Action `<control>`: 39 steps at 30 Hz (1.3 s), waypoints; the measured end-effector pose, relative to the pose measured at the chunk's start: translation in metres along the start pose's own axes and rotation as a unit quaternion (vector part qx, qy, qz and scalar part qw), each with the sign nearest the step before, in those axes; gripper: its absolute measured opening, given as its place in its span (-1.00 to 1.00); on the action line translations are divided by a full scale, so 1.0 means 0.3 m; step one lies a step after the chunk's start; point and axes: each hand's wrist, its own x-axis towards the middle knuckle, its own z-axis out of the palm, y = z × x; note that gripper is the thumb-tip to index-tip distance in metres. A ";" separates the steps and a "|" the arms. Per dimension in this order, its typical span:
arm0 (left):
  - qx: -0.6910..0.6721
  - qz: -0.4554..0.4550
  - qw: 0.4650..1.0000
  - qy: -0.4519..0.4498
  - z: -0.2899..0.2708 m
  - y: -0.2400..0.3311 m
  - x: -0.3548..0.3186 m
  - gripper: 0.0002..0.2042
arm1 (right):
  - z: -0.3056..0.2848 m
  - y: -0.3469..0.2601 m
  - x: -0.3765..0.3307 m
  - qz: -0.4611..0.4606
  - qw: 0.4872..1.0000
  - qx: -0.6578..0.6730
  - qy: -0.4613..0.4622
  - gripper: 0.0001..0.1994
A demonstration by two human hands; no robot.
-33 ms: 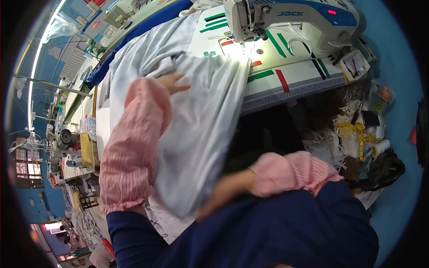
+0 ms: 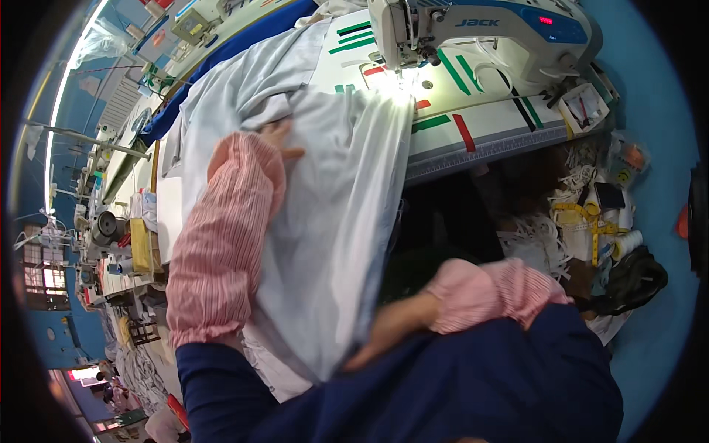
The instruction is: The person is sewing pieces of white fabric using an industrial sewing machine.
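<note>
Room: sewing workshop with blue walls, seen from above; rows of work stations are lined up along the left edge.
Table: white top marked with green, red and black tape strips; a white sewing machine is mounted at its far end.
Change: none can be told from this single moment; the cloth is seen spread and draped, not yet under the needle.
Left hand: laid open and flat on the pale blue cloth, fingers stretched toward the machine; nothing is gripped, the fabric is only pressed down.
Right hand: held low near the lap, fingers loosely extended against the lower hanging edge of the cloth; whether a pinch is made cannot be told.
Cloth position: spread over the near part of the table, from beside the machine down over the front edge to the lap.
Sleeves: pink striped covers are worn on both forearms.
Right side: white scraps, a yellow measuring tape and a thread spool are heaped beside the table.
</note>
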 end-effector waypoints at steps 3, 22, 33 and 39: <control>-0.090 -0.136 0.982 0.092 0.120 -0.081 -0.007 -0.05 | 0.130 0.131 -0.207 -0.194 0.969 0.124 0.088 -0.34; -0.131 0.543 0.791 0.248 0.097 0.644 -0.648 -0.70 | 0.395 0.397 -0.342 -0.227 0.927 0.083 0.287 -0.73; -0.116 0.624 0.755 0.164 0.013 0.736 -0.751 -0.91 | 0.417 0.396 -0.345 -0.262 0.909 0.045 0.320 -0.70; -0.143 0.653 0.737 0.105 0.025 0.772 -0.732 -0.93 | 0.386 0.388 -0.366 -0.255 0.911 -0.052 0.318 -0.78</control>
